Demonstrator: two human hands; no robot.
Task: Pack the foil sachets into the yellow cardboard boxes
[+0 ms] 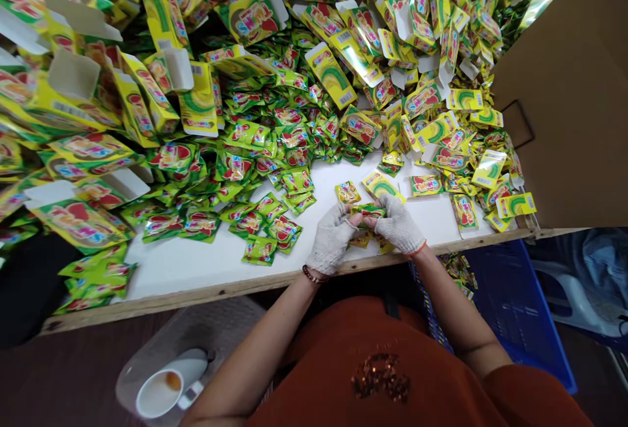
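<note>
My left hand (pixel 332 237) and my right hand (pixel 398 225), both in whitish gloves with bare fingertips, meet near the table's front edge. Between them they hold a small green candy packet (pixel 367 212), its two ends pinched by fingers and thumbs. Beneath my hands a few yellow packets (pixel 360 239) lie partly hidden. Just beyond are a yellow packet (pixel 347 192) and a yellow box (pixel 383 186) lying flat. Loose green packets (pixel 260 250) are spread to the left of my left hand.
Heaps of yellow boxes (pixel 331 75) and green packets cover the back of the white table (pixel 186 267). A large brown carton (pixel 569 100) stands at the right. Below the edge are a blue crate (pixel 515 303) and, at lower left, a white mug (pixel 159 393).
</note>
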